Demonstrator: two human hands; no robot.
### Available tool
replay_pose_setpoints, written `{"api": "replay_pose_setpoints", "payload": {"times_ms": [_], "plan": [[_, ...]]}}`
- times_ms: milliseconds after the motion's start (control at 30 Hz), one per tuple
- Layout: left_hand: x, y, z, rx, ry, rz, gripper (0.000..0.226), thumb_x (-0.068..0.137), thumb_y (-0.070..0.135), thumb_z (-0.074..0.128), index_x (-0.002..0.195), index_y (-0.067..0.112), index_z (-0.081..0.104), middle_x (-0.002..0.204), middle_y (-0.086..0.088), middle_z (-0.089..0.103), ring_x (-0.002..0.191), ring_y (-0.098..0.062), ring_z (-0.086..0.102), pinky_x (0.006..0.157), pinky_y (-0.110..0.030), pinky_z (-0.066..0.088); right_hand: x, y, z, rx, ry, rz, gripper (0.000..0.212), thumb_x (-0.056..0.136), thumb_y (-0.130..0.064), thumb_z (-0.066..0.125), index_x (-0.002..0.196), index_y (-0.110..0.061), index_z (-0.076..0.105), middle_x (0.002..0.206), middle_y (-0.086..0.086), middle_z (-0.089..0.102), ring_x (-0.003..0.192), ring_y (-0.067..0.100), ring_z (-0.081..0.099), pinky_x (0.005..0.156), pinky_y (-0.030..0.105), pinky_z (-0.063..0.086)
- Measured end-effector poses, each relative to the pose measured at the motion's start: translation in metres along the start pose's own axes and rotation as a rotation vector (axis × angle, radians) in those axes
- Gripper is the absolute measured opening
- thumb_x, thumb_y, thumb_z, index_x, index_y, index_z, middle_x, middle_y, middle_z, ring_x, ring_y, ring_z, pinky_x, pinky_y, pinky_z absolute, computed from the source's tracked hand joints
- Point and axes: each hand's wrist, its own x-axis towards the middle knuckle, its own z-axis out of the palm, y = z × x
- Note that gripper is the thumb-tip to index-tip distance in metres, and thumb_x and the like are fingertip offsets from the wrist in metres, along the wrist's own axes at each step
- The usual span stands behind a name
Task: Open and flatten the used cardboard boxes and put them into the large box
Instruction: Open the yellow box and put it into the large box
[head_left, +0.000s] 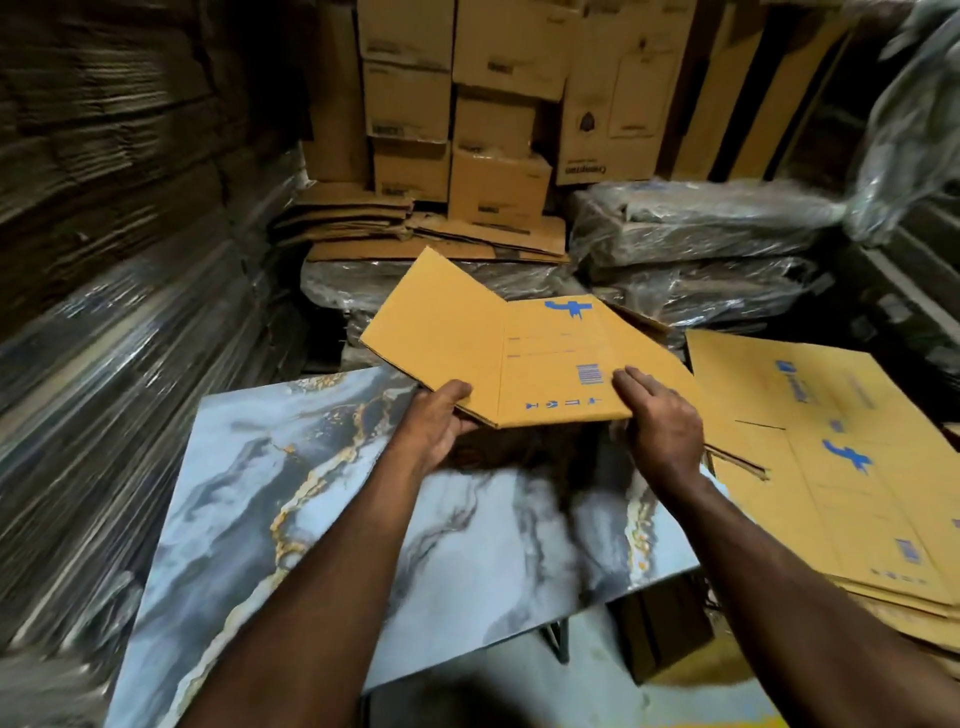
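A flattened yellow-brown cardboard box (524, 348) with blue print hangs in the air above the far edge of the marble-patterned table (291, 519). My left hand (436, 421) grips its near left edge, thumb on top and fingers underneath. My right hand (660, 421) holds its near right corner, fingers laid over the top by the barcode. One panel of the box angles up and away to the left. No large open box is plainly visible.
A stack of flattened yellow boxes (852, 467) lies at the right. Brown cartons (467, 104) are piled at the back, above flat cardboard (426, 228) and plastic-wrapped bundles (701, 244). Wrapped cardboard stacks (104, 260) wall the left. A dark box (665, 629) sits under the table.
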Motion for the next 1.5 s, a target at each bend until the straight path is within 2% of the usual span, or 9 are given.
{"api": "replay_pose_setpoints", "payload": {"times_ms": [133,233,500,667,867,1033,1133,1300,1500], "plan": [[0.014,0.001,0.043,-0.018,-0.036,0.038,0.020,0.094,-0.005,0.049,0.099,0.010,0.061,0.097,-0.008,0.068,0.090,-0.026,0.064,0.091,-0.056,0.048,0.012,0.036,-0.009,-0.006,0.130,-0.021,0.051,0.078,-0.004,0.050,0.125,-0.010,0.067,0.128,0.015,0.066,0.103,0.038,0.068,0.080,0.044,0.055],[0.026,-0.005,0.087,-0.060,-0.068,0.062,0.021,0.094,-0.005,0.048,0.101,0.010,0.060,0.096,-0.007,0.067,0.087,-0.023,0.063,0.080,-0.048,0.053,0.029,0.075,-0.015,0.003,0.177,0.015,0.055,0.073,0.007,0.070,0.126,-0.010,0.065,0.130,0.016,0.064,0.108,0.038,0.067,0.083,0.045,0.054],[0.069,-0.069,0.265,-0.136,-0.129,0.010,0.023,0.094,-0.004,0.047,0.112,0.007,0.056,0.100,-0.010,0.062,0.085,-0.024,0.062,0.053,-0.039,0.059,0.067,0.249,-0.057,-0.037,0.390,-0.008,0.043,0.087,-0.009,0.048,0.125,-0.006,0.066,0.127,0.018,0.065,0.108,0.037,0.067,0.082,0.045,0.055],[0.096,-0.116,0.377,-0.084,-0.219,-0.013,0.015,0.095,0.000,0.055,0.105,0.009,0.059,0.105,-0.011,0.064,0.095,-0.025,0.063,0.079,-0.050,0.058,0.067,0.378,-0.077,-0.111,0.422,-0.011,0.038,0.091,-0.006,0.055,0.127,-0.006,0.065,0.128,0.017,0.065,0.113,0.036,0.065,0.086,0.045,0.054],[0.125,-0.198,0.455,0.076,-0.115,-0.211,0.021,0.097,0.009,0.056,0.118,0.011,0.052,0.118,-0.012,0.061,0.093,-0.025,0.064,0.074,-0.039,0.057,0.037,0.512,-0.071,-0.300,-0.136,0.007,0.056,0.088,-0.005,0.067,0.141,-0.019,0.053,0.143,0.010,0.055,0.128,0.033,0.054,0.098,0.047,0.048],[0.131,-0.272,0.492,0.070,-0.055,-0.568,0.012,0.102,0.000,0.043,0.112,0.003,0.050,0.128,-0.021,0.055,0.126,-0.036,0.054,0.110,-0.050,0.038,-0.006,0.534,-0.030,-0.343,-0.804,0.172,0.058,0.100,-0.018,0.047,0.153,-0.024,0.024,0.157,0.005,0.031,0.142,0.026,0.033,0.112,0.047,0.027],[0.132,-0.295,0.490,0.068,-0.027,-0.649,0.008,0.100,-0.001,0.044,0.096,-0.002,0.050,0.134,-0.024,0.053,0.132,-0.036,0.050,0.109,-0.048,0.040,-0.023,0.527,-0.005,-0.234,-0.781,0.130,0.066,0.096,-0.005,0.050,0.153,-0.028,0.026,0.156,0.004,0.036,0.141,0.025,0.036,0.114,0.042,0.030],[0.152,-0.293,0.470,0.025,0.091,-0.586,0.018,0.098,0.006,0.047,0.116,0.001,0.048,0.121,-0.025,0.055,0.103,-0.035,0.060,0.076,-0.044,0.057,-0.018,0.535,0.008,-0.224,-0.622,0.170,0.057,0.089,-0.002,0.054,0.141,-0.024,0.044,0.144,0.002,0.051,0.134,0.022,0.047,0.104,0.035,0.041],[0.160,-0.293,0.461,0.045,0.125,-0.548,0.036,0.104,0.000,0.040,0.140,-0.002,0.042,0.134,-0.023,0.055,0.117,-0.035,0.059,0.111,-0.047,0.038,-0.019,0.537,0.016,-0.273,-0.574,0.199,0.052,0.091,-0.005,0.053,0.138,-0.024,0.045,0.146,-0.002,0.050,0.135,0.019,0.045,0.107,0.039,0.032]]}}
